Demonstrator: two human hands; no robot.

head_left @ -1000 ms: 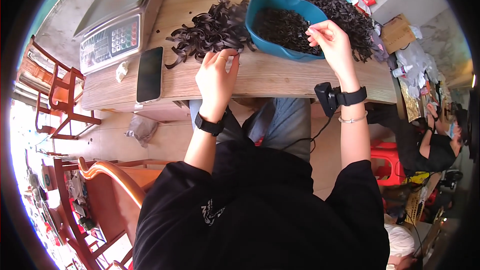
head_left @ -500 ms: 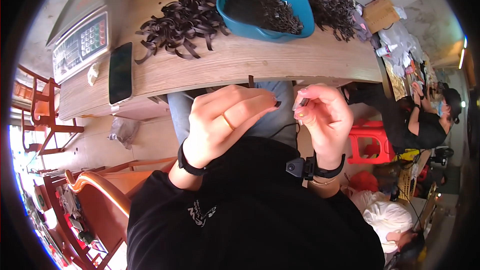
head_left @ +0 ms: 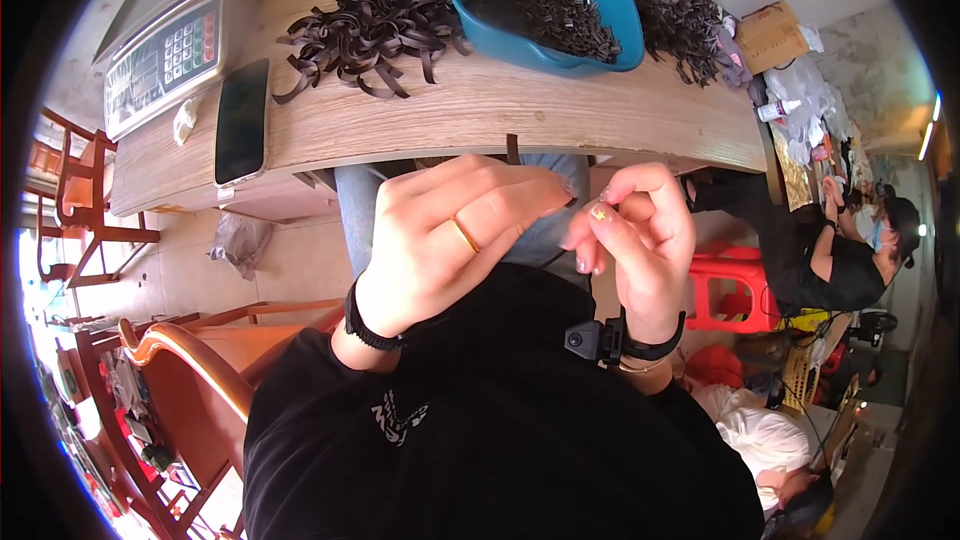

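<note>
Above my lap, just off the table's front edge, my left hand point(head_left: 450, 230) is closed with its fingers pressed together on a dark ribbon strip point(head_left: 512, 147). One end of the strip pokes up behind the fingers; most of it is hidden by them. Close by on the right, fingertips nearly meeting the left ones, my right hand point(head_left: 645, 240) has its thumb and index finger pinched together. Whatever lies in that pinch is too small or hidden to make out. Beyond the hands on the table point(head_left: 400, 125) sits a heap of loose dark ribbon strips point(head_left: 375, 25).
A teal basin point(head_left: 560, 62) holds many small dark pieces, with another dark pile point(head_left: 665, 10) beside it. At the left are a scale point(head_left: 165, 70) and a phone point(head_left: 242, 125). A red stool point(head_left: 735, 290) and a co-worker point(head_left: 850, 250) are at the right.
My right hand has turned and its fingers have drawn in; the small dark piece seen in its fingertips earlier no longer shows. The left hand keeps nearly the same pose.
</note>
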